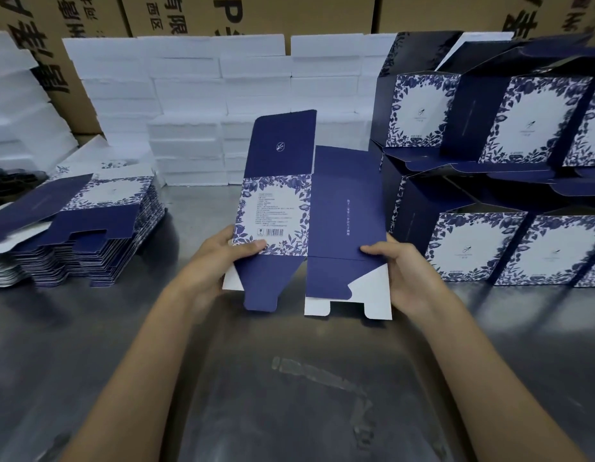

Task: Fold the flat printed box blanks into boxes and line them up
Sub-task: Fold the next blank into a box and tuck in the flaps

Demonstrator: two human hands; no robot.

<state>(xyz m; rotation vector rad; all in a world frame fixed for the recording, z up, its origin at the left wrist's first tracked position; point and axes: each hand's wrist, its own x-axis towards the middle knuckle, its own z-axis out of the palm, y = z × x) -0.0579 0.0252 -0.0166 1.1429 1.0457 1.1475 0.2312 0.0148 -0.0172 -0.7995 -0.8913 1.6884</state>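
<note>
While both hands hold one box blank (pixel 309 208) upright above the table (pixel 289 395), left hand (pixel 223 261) and right hand (pixel 399 265) pinching its lower side edges, step is opening it; next squeeze the sides, square it up, tuck bottom flaps.

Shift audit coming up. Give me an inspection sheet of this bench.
Surface: grey metal table, scuffed, with tape residue.
Job's things: one flat box blank held upright; stack of blanks on the left; folded boxes stacked on the right.
Clutter: white foam blocks piled behind.
Grippers: left hand and right hand each grip a lower edge of the blank.
Cables: nothing seen.
Surroundings: brown shipping cartons along the back.
</note>
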